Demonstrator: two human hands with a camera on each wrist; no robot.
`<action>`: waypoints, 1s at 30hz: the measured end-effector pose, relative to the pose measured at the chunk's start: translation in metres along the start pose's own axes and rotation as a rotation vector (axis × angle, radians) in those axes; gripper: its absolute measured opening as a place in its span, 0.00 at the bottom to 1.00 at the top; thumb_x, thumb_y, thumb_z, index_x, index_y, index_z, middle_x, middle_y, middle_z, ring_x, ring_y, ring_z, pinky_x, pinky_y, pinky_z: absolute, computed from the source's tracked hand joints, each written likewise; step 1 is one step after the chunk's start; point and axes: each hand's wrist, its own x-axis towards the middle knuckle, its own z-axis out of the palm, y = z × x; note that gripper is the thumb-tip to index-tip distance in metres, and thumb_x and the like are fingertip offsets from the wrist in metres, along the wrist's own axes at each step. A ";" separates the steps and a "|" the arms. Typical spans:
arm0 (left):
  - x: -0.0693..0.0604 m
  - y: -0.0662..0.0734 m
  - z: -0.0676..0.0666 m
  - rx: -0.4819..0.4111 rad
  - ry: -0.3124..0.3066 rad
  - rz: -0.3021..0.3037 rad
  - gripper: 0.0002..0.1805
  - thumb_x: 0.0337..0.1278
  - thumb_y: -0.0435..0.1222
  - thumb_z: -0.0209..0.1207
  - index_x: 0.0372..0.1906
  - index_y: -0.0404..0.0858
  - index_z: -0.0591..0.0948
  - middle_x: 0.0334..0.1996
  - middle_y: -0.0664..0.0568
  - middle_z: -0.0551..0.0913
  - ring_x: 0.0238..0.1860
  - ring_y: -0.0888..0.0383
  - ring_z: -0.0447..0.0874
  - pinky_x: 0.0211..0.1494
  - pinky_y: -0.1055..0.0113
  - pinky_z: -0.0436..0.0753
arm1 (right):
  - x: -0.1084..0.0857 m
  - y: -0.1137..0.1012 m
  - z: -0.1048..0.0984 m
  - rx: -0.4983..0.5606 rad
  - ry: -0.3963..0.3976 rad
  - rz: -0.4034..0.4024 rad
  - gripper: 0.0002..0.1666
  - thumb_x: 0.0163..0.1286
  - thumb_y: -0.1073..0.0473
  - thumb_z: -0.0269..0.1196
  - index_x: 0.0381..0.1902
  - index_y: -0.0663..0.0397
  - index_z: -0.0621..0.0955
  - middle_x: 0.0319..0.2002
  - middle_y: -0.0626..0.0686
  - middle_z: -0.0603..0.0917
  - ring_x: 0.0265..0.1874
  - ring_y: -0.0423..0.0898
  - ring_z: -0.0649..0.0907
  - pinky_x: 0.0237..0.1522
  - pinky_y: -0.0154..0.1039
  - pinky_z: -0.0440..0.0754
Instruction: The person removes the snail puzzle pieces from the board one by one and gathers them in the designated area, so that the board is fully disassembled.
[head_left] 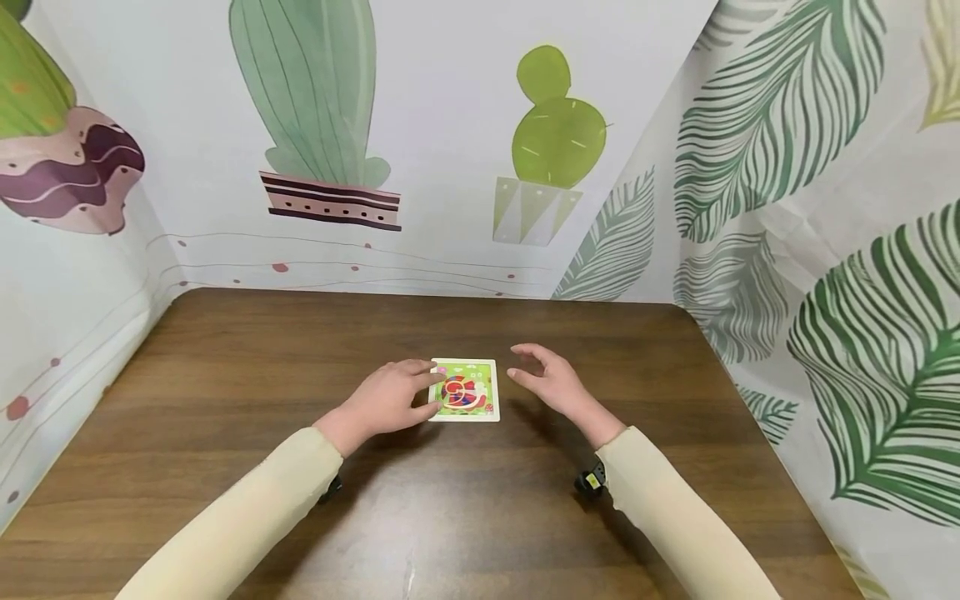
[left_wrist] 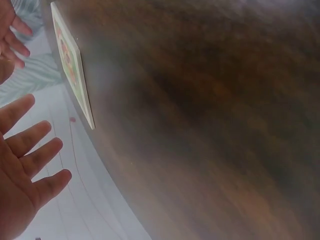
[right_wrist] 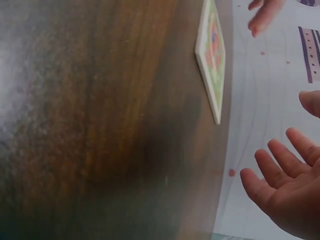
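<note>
A square board puzzle (head_left: 483, 408) with a white rim lies flat on the wooden table, its green face carrying a red, blue and cream snail-like picture. Over its left edge in the head view reaches my left hand (head_left: 390, 397), fingers spread and holding nothing. In the left wrist view those fingers (left_wrist: 42, 157) stand apart from the board (left_wrist: 82, 90). My right hand (head_left: 552, 383) hovers just right of the board with loosely bent fingers and nothing in them. The right wrist view shows a gap between this hand (right_wrist: 290, 175) and the board (right_wrist: 210, 75).
The brown wooden table (head_left: 247, 358) runs back to a wall covering (head_left: 442, 125) printed with cacti and leaves. A dark strap device (head_left: 591, 481) sits at the right wrist, and another (head_left: 331, 488) at the left.
</note>
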 end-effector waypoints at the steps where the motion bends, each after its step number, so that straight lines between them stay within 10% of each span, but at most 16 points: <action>1: 0.001 0.001 0.001 0.009 -0.004 0.008 0.27 0.64 0.48 0.63 0.64 0.41 0.82 0.65 0.40 0.82 0.67 0.41 0.80 0.67 0.42 0.79 | 0.001 0.001 0.002 -0.004 -0.004 -0.006 0.29 0.72 0.57 0.64 0.68 0.62 0.76 0.68 0.65 0.78 0.69 0.63 0.76 0.70 0.59 0.75; 30: 0.031 0.018 0.021 -0.010 -0.249 0.042 0.30 0.65 0.52 0.61 0.69 0.46 0.78 0.74 0.46 0.73 0.77 0.42 0.69 0.74 0.38 0.71 | 0.033 0.001 0.024 -0.180 -0.212 -0.013 0.25 0.71 0.57 0.65 0.63 0.57 0.80 0.63 0.63 0.82 0.65 0.61 0.79 0.69 0.60 0.74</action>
